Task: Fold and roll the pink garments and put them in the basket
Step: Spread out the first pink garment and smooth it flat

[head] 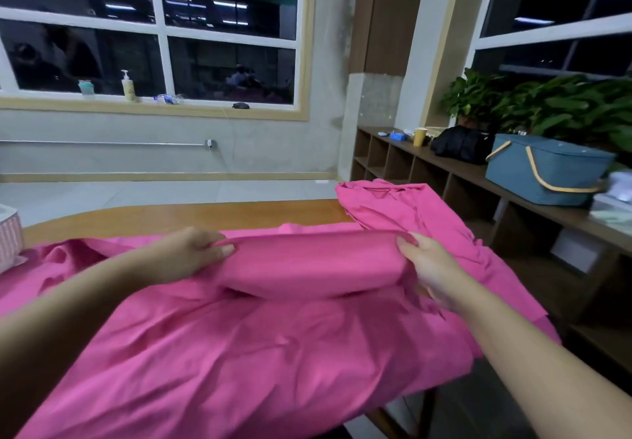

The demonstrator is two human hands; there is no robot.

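A rolled pink garment [307, 264] lies across the middle of the table on top of other spread pink garments [239, 353]. My left hand [184, 257] grips the roll's left end, thumb on top of the fabric. My right hand [424, 264] grips its right end, fingers curled round it. More pink cloth [403, 206] is heaped at the table's far right corner. A blue basket [543, 168] with tan handles and a lid stands on the shelf unit to the right, apart from both hands.
The wooden table [205, 214] shows bare at its far edge. A pink-and-white basket [10, 236] sits at the left edge. The low shelf unit [427, 165] on the right carries a black bag [461, 144], a yellow cup [420, 136] and plants [547, 103].
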